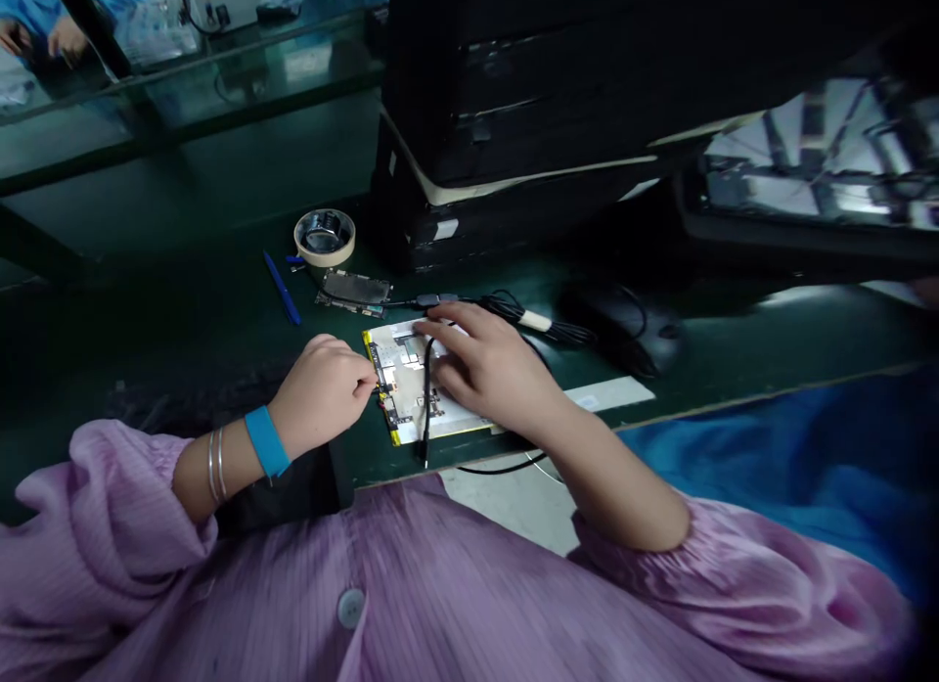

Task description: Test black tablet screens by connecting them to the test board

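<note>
An opened device with a white and yellow-edged inner board lies near the front edge of the green mat. My left hand is curled into a pinch at the board's left edge, holding something too small to make out. My right hand rests on the board's right side with fingers stretched flat, pressing it down. A black cable runs across the board toward me and over the table edge.
A small circuit board, a blue pen and a roll of tape lie behind the device. A black mouse sits at the right. Stacked black equipment stands behind. Another person's hands show far left.
</note>
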Demonstrator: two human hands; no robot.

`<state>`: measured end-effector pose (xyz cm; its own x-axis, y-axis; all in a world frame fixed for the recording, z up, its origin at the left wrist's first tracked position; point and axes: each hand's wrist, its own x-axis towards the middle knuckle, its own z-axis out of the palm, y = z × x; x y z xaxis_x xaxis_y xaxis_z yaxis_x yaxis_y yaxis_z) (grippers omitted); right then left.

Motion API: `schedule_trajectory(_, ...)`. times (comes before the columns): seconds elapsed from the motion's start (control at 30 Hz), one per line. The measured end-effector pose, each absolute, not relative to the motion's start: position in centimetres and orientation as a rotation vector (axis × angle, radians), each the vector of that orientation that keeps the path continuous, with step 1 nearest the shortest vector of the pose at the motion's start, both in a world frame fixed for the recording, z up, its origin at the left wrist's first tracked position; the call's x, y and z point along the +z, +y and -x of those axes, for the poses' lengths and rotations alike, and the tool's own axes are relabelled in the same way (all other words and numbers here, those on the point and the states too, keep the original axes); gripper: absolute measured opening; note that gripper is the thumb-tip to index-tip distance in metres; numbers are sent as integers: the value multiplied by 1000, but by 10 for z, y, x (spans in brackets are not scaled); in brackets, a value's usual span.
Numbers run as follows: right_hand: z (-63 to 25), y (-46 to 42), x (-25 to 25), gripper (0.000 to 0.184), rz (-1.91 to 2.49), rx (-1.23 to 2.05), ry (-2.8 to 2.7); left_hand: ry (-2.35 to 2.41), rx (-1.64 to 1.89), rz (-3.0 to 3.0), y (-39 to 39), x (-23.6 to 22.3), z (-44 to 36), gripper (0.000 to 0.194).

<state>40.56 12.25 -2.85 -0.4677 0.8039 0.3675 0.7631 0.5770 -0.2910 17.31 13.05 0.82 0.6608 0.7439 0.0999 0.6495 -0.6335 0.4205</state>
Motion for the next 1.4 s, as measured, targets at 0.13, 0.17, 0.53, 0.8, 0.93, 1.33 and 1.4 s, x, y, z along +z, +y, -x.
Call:
schedule_trajectory(0.13,-406,122,-38,40,1219,33,-2379,1110,351,-2526,130,8,-173,29)
schedule_trajectory(0.17,-405,121,-38,39,1220,24,-2380,1116,343,-2522,130,8,-173,29)
schedule_trajectory(0.53,-403,120,-40,37,1262,40,-2377,1173,236,-2481,130,12,-175,25)
schedule_trajectory(0.8,-400,117,-45,40,1278,-33,-2361,1245,200,-2457,128,20,-176,8)
schedule_trajectory(0.93,-402,118,-47,41,1254,-28,-2392,1269,261,-2403,127,44,-167,29)
schedule_trajectory(1.33,-407,122,-50,40,1235,-120,-2515,1791,982,-2214,36,134,-57,26)
schedule_trajectory(1.4,-407,122,-50,42,1226,-159,-2524,1830,1052,-2127,19,120,-44,26)
